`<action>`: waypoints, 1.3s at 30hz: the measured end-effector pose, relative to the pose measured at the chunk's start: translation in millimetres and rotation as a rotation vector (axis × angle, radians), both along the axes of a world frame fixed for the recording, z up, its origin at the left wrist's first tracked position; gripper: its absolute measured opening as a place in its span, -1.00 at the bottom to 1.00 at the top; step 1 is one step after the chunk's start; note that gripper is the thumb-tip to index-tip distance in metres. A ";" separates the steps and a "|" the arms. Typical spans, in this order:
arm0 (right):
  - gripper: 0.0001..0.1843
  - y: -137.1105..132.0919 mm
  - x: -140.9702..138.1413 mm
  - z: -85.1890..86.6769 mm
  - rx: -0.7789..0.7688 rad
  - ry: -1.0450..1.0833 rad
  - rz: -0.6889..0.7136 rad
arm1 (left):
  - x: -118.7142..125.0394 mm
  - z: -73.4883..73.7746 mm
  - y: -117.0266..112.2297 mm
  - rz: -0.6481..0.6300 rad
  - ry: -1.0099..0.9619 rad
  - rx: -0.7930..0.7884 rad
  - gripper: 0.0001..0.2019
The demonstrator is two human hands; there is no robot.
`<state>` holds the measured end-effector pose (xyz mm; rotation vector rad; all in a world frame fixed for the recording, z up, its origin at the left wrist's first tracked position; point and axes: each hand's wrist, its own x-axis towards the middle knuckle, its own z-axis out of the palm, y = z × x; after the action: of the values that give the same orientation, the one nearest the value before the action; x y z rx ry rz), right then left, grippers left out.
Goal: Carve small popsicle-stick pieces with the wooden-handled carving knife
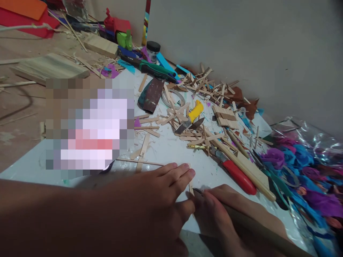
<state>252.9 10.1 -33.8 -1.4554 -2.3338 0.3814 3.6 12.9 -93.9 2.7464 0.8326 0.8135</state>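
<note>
My left hand (171, 194) lies over the white sheet (171, 142), fingers together, holding down a narrow wooden craft stick (190, 187). Part of that stick is covered by the fingers. In my right hand (225, 210) is a wooden-handled tool (257, 225) with a thin dark tip (197, 192), which meets the stick beside my left fingers. The tip's exact shape is unclear. Beyond my left fingers, a thin stick (139, 161) crosses a wider craft stick (143, 151).
Right of my hands lie red-handled pliers (238, 176), a wooden rod (241, 164) and green-handled scissors (280, 189). A yellow-handled tool (194, 112) sits among stick scraps. Paper flowers (302, 157) fill the right edge. A blurred-out object (91, 132) stands left; wood blocks (53, 67) lie behind.
</note>
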 end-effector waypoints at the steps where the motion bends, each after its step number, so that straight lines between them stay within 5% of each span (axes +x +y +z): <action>1: -0.61 -1.2 -2.6 -0.9 0.008 0.004 -0.006 | -0.3 0.3 1.3 0.000 0.002 0.022 -0.40; 10: -0.70 -4.1 -11.0 -5.8 0.084 0.027 0.025 | -4.3 7.4 2.6 -0.032 0.079 0.045 -0.39; 16: -0.67 2.9 -9.7 -19.9 0.117 0.388 -0.301 | -6.1 16.2 0.6 -0.001 0.124 0.030 -0.38; 23: -0.71 10.9 4.8 -10.5 -0.227 0.632 -0.402 | -2.3 0.1 1.3 -0.004 0.046 0.024 -0.38; 27: -0.79 12.8 4.4 -8.9 -0.456 0.763 -0.341 | 2.9 -2.5 -0.1 -0.009 0.047 0.086 -0.63; 31: -0.76 21.4 9.4 -11.3 -0.586 0.815 -0.281 | 8.7 -9.0 -3.1 0.150 -0.112 0.149 -0.79; 39: -0.78 32.9 21.7 -14.1 -0.584 0.754 -0.099 | -2.9 -14.7 -3.3 0.020 0.007 0.069 -0.49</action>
<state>274.6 43.0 -47.9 -1.3096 -1.5887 1.3927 0.8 9.6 -108.6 2.8070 0.8497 0.8521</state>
